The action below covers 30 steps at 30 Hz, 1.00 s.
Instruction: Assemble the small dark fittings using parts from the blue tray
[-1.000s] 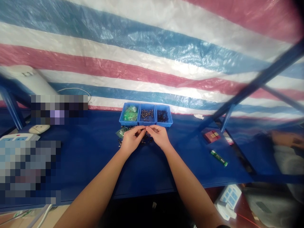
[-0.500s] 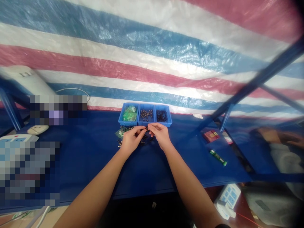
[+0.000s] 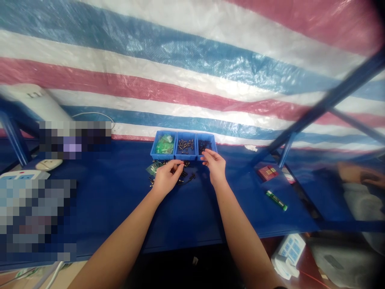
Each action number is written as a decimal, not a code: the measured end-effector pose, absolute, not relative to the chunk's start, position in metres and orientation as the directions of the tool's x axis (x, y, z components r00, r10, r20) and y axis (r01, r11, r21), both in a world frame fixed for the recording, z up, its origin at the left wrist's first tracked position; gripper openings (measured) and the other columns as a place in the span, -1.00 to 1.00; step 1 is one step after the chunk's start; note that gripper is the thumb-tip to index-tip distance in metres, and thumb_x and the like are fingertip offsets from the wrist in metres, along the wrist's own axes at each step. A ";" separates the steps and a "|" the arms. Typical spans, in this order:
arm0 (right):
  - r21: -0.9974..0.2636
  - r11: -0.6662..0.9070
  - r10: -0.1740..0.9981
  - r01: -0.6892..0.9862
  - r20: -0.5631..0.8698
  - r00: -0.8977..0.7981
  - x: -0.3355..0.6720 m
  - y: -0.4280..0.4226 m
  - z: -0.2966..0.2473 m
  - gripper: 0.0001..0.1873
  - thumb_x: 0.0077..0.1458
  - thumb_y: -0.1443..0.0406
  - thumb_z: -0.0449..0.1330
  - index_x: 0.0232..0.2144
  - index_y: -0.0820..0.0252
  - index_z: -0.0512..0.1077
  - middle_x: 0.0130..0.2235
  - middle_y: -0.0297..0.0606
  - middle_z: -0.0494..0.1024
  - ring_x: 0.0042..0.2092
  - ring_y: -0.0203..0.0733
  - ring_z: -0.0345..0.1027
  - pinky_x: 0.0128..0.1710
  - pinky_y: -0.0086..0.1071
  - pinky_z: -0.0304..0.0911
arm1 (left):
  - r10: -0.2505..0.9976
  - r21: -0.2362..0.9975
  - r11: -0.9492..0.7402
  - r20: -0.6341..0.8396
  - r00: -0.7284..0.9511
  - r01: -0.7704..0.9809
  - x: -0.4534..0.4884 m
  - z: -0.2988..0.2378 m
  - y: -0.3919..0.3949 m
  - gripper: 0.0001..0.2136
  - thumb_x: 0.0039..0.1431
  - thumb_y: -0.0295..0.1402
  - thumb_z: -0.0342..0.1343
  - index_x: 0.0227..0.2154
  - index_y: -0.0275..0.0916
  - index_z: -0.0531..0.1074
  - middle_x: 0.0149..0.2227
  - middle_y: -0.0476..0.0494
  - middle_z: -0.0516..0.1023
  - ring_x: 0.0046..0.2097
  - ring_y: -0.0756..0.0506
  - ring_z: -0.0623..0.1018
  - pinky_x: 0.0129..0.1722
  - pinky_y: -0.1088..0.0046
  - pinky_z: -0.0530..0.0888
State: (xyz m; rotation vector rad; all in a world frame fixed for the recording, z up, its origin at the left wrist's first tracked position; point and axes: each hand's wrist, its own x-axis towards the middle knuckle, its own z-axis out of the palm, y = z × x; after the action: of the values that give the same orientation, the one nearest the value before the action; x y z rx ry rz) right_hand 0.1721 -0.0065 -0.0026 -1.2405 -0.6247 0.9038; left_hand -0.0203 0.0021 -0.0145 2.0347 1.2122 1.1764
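Note:
My left hand (image 3: 167,175) is closed in a pinch above the small pile of parts on the blue table; what sits between thumb and forefinger is too small to make out. My right hand (image 3: 215,165) is at the near edge of the right blue bin (image 3: 214,141), which holds small black pieces (image 3: 204,145). Its fingers are slightly apart, with nothing visible in them. The middle bin holds small metal fittings (image 3: 185,144); the left bin holds a green plastic bag (image 3: 165,143). Loose black pieces (image 3: 191,176) and a green packet (image 3: 153,167) lie around my left hand.
On the right lie a red box (image 3: 267,173) and a green tube (image 3: 276,200), near a blue metal frame (image 3: 313,108). A white power strip (image 3: 24,179) and a mouse (image 3: 48,164) are at left. Another person's hand (image 3: 355,173) shows blurred at far right.
My right hand has left my left hand and moved right to the bin of black pieces, its fingers loosening. My left hand has stayed nearly in place, still pinching.

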 end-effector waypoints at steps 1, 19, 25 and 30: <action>-0.970 0.069 0.859 -0.233 -0.061 0.508 0.173 -0.006 -0.003 -0.59 -0.11 0.18 0.34 -0.19 0.26 0.52 -0.23 -0.14 0.61 -0.34 -0.20 0.51 -0.47 -0.43 0.33 | 0.875 0.751 -0.484 0.423 0.235 0.450 -0.020 -0.015 0.002 -0.73 0.23 -0.15 0.03 -0.23 -0.21 0.50 -0.57 0.04 0.35 -0.53 0.03 0.36 -0.44 0.54 0.34; -0.630 0.066 0.971 0.773 0.219 0.096 0.161 -0.011 -0.027 -0.86 0.00 0.28 0.27 -0.33 0.04 0.60 -0.43 -0.27 0.56 -0.40 -0.16 0.41 -0.37 -0.34 0.28 | 0.884 0.760 -0.467 0.408 0.226 0.452 -0.020 -0.013 0.001 -0.76 0.22 -0.18 0.04 -0.24 -0.21 0.50 -0.56 0.05 0.35 -0.53 0.04 0.35 -0.45 0.55 0.33; -0.604 0.059 0.967 0.795 0.233 0.105 0.158 -0.011 -0.029 -0.91 0.03 0.31 0.24 -0.41 0.05 0.57 -0.42 -0.27 0.51 -0.42 -0.21 0.35 -0.41 -0.38 0.23 | 0.885 0.759 -0.465 0.406 0.226 0.456 -0.020 -0.013 0.001 -0.75 0.22 -0.17 0.03 -0.23 -0.20 0.50 -0.55 0.04 0.38 -0.51 0.03 0.36 -0.45 0.54 0.33; -0.745 0.106 0.965 0.658 0.237 0.112 0.154 -0.015 -0.019 -0.90 0.04 0.31 0.17 -0.42 0.13 0.51 -0.35 -0.29 0.50 -0.37 -0.24 0.37 -0.29 -0.36 0.29 | 0.883 0.757 -0.470 0.409 0.230 0.454 -0.020 -0.014 0.002 -0.77 0.21 -0.19 0.05 -0.24 -0.21 0.50 -0.56 0.05 0.36 -0.52 0.04 0.35 -0.44 0.54 0.33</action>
State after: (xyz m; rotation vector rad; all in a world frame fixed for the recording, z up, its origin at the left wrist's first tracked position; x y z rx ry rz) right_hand 0.1536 -0.0149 -0.0190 -1.6251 -1.6192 0.5063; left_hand -0.0205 0.0016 -0.0142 2.0222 1.2238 1.1627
